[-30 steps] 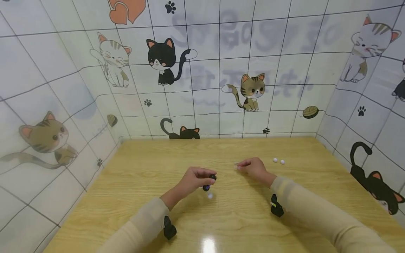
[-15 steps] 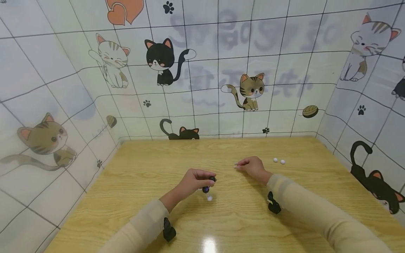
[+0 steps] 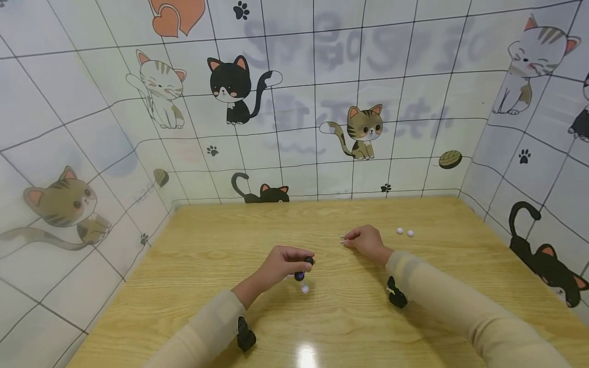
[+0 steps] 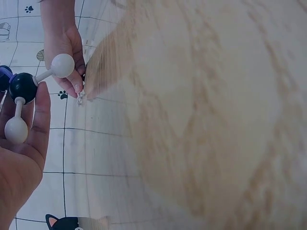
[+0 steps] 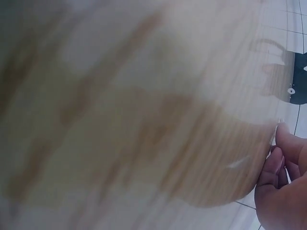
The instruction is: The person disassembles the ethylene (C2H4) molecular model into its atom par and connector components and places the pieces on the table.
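My left hand (image 3: 280, 267) grips a ball-and-stick molecular model between thumb and fingers, above the table. In the left wrist view, the model shows a black ball (image 4: 23, 87) with two white balls on short white sticks, one white ball (image 4: 63, 65) pointing up and right. A purple link joins it to another dark ball at the frame's edge, partly cut off. Farther back and to the right, my right hand (image 3: 366, 242) pinches a small pale stick (image 3: 343, 242) at its fingertips, low over the table. The right wrist view shows the thumb and curled fingers (image 5: 271, 167) at its right edge.
Two loose white balls, one white ball (image 3: 400, 231) beside the other, lie on the wooden table (image 3: 221, 230) right of my right hand. A cat-printed sheet (image 3: 294, 138) encloses the back and sides. Black wrist cameras hang under both sleeves.
The model and left hand have dipped slightly in the head view. My right hand has shifted a little up and left, still at the small stick. The head view has tilted slightly.
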`<state>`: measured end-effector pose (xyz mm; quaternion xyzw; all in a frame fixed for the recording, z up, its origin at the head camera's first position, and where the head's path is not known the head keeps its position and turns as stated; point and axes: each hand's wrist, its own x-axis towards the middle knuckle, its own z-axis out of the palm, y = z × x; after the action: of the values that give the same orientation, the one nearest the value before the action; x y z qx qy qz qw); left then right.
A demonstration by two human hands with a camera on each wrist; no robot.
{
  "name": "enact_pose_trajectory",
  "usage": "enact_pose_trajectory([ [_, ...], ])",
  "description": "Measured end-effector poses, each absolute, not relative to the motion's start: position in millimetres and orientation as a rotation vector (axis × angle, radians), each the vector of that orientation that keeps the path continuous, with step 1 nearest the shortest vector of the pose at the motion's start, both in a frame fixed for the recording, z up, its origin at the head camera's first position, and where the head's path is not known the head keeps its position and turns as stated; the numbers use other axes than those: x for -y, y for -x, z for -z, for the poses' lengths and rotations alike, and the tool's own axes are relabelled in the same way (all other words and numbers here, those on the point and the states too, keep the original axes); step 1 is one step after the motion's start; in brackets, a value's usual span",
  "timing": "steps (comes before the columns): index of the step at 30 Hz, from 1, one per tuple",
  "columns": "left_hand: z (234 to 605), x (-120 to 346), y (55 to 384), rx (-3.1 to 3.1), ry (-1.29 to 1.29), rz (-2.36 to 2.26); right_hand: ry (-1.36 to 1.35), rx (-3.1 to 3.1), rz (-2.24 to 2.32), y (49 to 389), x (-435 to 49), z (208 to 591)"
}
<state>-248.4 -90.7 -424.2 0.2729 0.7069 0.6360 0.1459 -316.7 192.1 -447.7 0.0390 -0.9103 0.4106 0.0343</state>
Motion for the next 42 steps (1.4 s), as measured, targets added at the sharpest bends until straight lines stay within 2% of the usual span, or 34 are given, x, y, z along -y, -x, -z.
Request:
enact_pose_trajectory([
  [42,427,85,247,-1.965,-0.785,-1.836,-0.049,2.774,-1.367,306,-202,439],
])
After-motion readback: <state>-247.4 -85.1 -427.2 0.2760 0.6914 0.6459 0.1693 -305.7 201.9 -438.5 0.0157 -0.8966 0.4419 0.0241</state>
